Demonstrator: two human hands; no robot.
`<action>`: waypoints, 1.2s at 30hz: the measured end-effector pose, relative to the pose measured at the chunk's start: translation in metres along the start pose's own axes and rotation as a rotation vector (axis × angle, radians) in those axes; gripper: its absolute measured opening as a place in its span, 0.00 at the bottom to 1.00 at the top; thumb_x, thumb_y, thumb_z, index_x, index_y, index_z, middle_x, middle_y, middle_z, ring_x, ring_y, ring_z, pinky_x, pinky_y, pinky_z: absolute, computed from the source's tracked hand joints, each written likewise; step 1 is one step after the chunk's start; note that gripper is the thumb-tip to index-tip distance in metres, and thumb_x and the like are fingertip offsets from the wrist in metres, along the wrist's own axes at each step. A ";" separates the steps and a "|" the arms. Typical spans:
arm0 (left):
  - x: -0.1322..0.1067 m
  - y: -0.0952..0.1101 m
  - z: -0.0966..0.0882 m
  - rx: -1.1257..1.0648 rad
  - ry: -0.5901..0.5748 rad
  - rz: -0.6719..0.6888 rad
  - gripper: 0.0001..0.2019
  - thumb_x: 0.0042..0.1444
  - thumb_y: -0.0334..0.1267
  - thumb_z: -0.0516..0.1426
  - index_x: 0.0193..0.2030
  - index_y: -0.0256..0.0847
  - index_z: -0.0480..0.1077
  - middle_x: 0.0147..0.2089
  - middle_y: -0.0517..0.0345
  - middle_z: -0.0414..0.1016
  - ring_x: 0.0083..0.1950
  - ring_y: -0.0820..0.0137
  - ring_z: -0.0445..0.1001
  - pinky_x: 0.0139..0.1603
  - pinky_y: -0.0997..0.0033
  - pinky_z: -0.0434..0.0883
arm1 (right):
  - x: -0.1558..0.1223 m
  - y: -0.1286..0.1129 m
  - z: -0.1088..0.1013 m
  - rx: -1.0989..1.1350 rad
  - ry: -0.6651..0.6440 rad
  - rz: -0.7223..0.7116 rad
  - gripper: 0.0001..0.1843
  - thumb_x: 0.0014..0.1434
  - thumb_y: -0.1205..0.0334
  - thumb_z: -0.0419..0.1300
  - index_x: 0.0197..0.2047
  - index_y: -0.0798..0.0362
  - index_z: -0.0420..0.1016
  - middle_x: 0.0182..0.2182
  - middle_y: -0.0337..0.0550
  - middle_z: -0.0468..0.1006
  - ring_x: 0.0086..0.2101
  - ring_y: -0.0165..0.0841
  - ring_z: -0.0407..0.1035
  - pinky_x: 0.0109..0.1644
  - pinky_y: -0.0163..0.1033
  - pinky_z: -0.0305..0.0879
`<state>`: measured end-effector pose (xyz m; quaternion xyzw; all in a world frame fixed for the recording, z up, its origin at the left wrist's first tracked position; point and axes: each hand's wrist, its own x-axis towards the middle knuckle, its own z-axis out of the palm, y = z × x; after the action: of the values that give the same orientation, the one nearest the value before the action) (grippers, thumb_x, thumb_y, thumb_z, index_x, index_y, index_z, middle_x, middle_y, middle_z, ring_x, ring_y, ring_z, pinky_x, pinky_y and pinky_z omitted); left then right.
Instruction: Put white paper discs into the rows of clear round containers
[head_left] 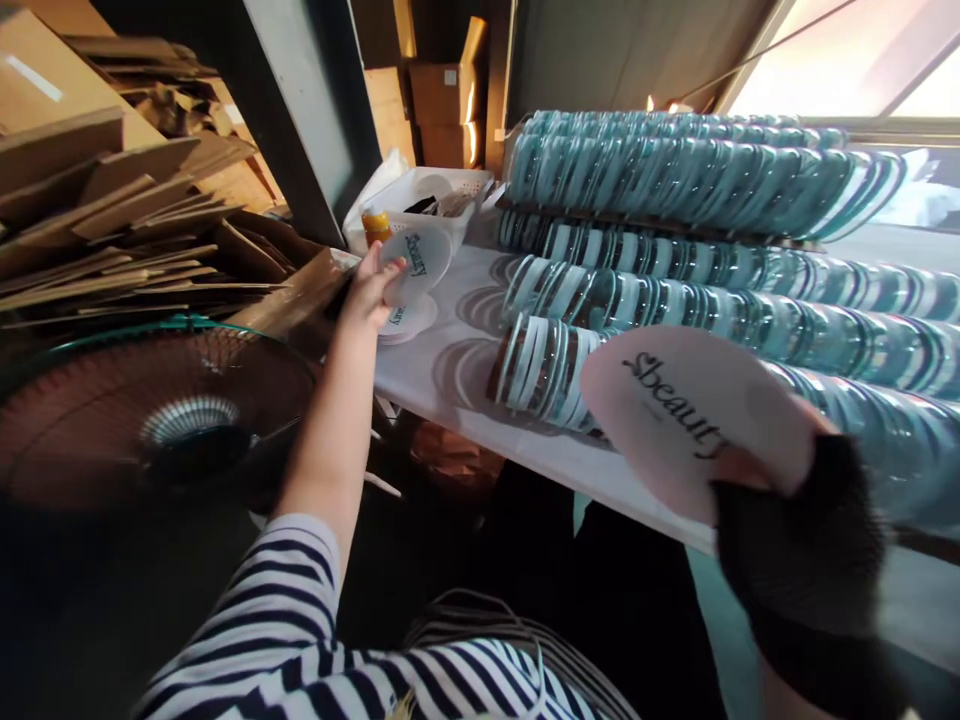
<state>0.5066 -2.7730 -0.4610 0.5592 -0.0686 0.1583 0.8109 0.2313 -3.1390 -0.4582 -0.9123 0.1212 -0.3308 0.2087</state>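
My left hand (370,288) reaches out bare over the table's left end, its fingers closed on the edge of a round translucent disc (424,262) printed "beauty". Just below that disc lies a small stack of pinkish printed discs (409,322) on the table. On the right, my right hand (795,500) wears a black fingerless glove and grips a pale pink disc (667,400) with the same dark lettering. This disc is tilted towards me, in front of the rows of clear round pieces (637,290). Part of the right hand is blurred.
A white plastic basket (469,185) with an orange-capped bottle (376,227) beside it stands at the table's far left corner. Flattened cardboard (112,220) is piled at left, above a large fan (195,420). A grey post (307,110) rises behind the table (480,400).
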 end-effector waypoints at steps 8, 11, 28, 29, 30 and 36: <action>-0.057 -0.032 0.141 -0.452 -0.257 -0.301 0.22 0.61 0.23 0.55 0.60 0.44 0.65 0.48 0.59 0.79 0.58 0.67 0.74 0.65 0.53 0.67 | -0.018 -0.071 0.039 -0.234 -0.391 -0.222 0.36 0.66 0.58 0.46 0.75 0.55 0.46 0.24 0.47 0.77 0.20 0.40 0.71 0.25 0.41 0.67; -0.065 -0.046 0.164 -0.480 -0.180 -0.384 0.24 0.61 0.22 0.53 0.63 0.42 0.63 0.51 0.56 0.78 0.58 0.66 0.75 0.65 0.52 0.68 | 0.000 -0.088 0.069 -0.320 -0.467 -0.160 0.37 0.65 0.60 0.48 0.75 0.54 0.44 0.25 0.47 0.78 0.23 0.41 0.73 0.28 0.42 0.68; -0.068 -0.067 0.160 -0.454 0.120 -0.350 0.22 0.68 0.31 0.49 0.67 0.45 0.57 0.66 0.51 0.69 0.63 0.68 0.73 0.61 0.63 0.73 | 0.023 -0.079 0.115 0.032 -0.408 -0.095 0.15 0.67 0.57 0.49 0.45 0.54 0.74 0.37 0.49 0.81 0.35 0.37 0.74 0.34 0.36 0.55; -0.068 -0.070 0.157 -0.448 0.116 -0.340 0.19 0.68 0.34 0.50 0.65 0.44 0.59 0.63 0.51 0.72 0.61 0.69 0.74 0.61 0.64 0.73 | 0.023 -0.080 0.115 -0.001 -0.423 -0.117 0.16 0.68 0.57 0.48 0.46 0.54 0.74 0.38 0.50 0.81 0.35 0.38 0.75 0.34 0.37 0.56; -0.067 -0.073 0.155 -0.443 0.110 -0.325 0.17 0.68 0.36 0.50 0.63 0.43 0.62 0.61 0.51 0.74 0.60 0.69 0.74 0.61 0.64 0.72 | 0.022 -0.081 0.114 -0.035 -0.442 -0.135 0.17 0.69 0.56 0.47 0.46 0.54 0.74 0.38 0.51 0.81 0.36 0.39 0.75 0.34 0.37 0.57; -0.071 -0.076 0.150 -0.422 0.130 -0.311 0.15 0.67 0.39 0.51 0.59 0.45 0.63 0.59 0.53 0.75 0.62 0.67 0.73 0.61 0.65 0.72 | 0.026 -0.094 0.108 -0.190 -0.637 -0.229 0.16 0.66 0.64 0.50 0.39 0.58 0.78 0.34 0.63 0.79 0.41 0.50 0.76 0.43 0.49 0.67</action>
<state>0.4753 -2.9503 -0.4941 0.3704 0.0386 0.0496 0.9267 0.3292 -3.0326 -0.4756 -0.9928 -0.0228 -0.0378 0.1118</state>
